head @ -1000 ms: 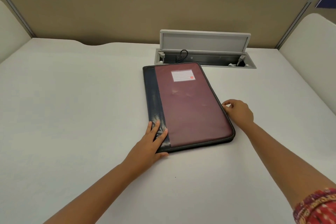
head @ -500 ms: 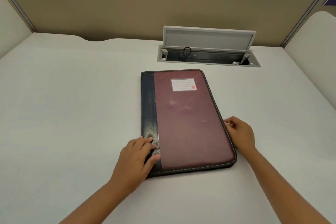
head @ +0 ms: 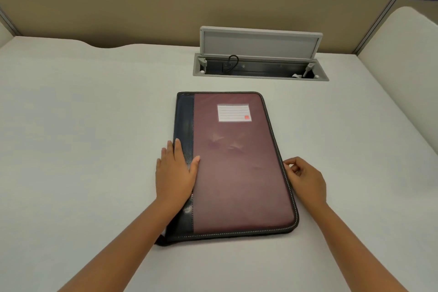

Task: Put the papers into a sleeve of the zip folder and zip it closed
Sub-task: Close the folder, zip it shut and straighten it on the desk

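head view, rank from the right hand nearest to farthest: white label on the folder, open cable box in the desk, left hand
1. Left hand: across the zip folder from the right hand, flat on the dark spine.
2. White label: on the cover's far end.
3. Cable box: sunk in the desk beyond the folder, lid up.

Soft, even light; faint shadows; sharp centre, wide-angle bowing at edges.

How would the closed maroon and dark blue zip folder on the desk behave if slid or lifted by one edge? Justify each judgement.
The maroon and dark blue zip folder probably stays fairly stiff when lifted: its padded cover lies flat and unbent. It should slide rather than roll or tip, lying broad and flat on the smooth white desk. The glossy spine under the left hand may feel slippery.
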`<move>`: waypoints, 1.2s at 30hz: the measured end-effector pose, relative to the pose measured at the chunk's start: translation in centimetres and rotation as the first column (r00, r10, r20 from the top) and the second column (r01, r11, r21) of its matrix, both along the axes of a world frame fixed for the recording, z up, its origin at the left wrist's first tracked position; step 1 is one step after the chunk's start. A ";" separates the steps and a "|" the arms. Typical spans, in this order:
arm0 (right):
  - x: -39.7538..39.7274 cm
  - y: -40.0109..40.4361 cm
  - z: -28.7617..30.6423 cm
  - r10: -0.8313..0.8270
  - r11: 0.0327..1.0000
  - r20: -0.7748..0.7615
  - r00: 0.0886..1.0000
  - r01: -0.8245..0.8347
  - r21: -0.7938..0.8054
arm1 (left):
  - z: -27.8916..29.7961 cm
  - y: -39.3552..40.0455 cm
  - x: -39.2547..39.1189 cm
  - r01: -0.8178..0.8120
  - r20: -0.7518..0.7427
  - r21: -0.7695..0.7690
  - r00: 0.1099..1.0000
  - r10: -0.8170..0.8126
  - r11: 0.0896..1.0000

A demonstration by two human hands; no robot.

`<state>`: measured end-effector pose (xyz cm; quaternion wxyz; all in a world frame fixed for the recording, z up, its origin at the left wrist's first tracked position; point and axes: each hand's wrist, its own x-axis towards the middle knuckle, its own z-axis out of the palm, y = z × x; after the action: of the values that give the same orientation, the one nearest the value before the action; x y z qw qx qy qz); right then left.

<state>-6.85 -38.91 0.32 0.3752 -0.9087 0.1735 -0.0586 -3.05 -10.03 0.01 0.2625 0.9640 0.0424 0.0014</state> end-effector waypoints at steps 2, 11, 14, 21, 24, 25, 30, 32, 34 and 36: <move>1.3 -0.3 0.4 -0.014 1.000 -0.032 0.999 0.014 -0.006 | -0.1 0.2 0.0 0.025 -0.001 0.039 1.000 -0.025 0.999; 9.6 -1.0 0.8 0.072 0.981 -0.039 0.997 -0.078 -0.176 | -0.3 0.4 0.0 0.038 -0.012 0.039 0.999 -0.037 0.999; 12.8 -1.0 0.6 0.080 0.973 -0.025 0.997 -0.083 -0.217 | -0.6 0.5 0.0 0.037 -0.009 0.033 0.999 -0.036 0.999; 19.6 -1.1 0.6 0.094 0.947 -0.021 0.995 -0.096 -0.306 | -0.8 0.6 0.1 0.030 -0.018 0.066 0.999 -0.029 0.997; 22.3 -1.2 1.1 0.162 0.941 -0.036 0.986 -0.166 -0.295 | -0.6 0.6 0.1 0.030 -0.034 0.069 0.999 -0.027 0.997; 23.2 -1.3 1.4 0.210 0.927 -0.048 0.976 -0.215 -0.309 | -0.6 0.6 0.1 0.031 -0.038 0.071 0.999 -0.028 0.997; 26.6 -2.5 2.3 0.503 0.589 -0.176 0.846 -0.485 -0.647 | -0.7 0.7 0.2 0.041 -0.041 0.102 0.998 -0.037 0.994; 27.9 -2.7 2.8 0.593 0.437 -0.231 0.771 -0.549 -0.712 | -0.6 0.8 0.2 0.043 -0.044 0.100 0.998 -0.039 0.994; 29.2 -2.2 3.6 0.674 0.270 -0.293 0.678 -0.596 -0.756 | -0.6 0.7 0.3 0.046 -0.047 0.099 0.998 -0.041 0.994; 30.3 -0.8 4.5 0.722 0.111 -0.367 0.586 -0.622 -0.775 | -0.6 0.7 0.4 0.053 -0.062 0.112 0.997 -0.046 0.992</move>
<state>23.42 -39.66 4.86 -0.1310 -0.9350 -0.3296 -0.0053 -2.70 -9.32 -0.58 0.2060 0.9777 0.0263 -0.0315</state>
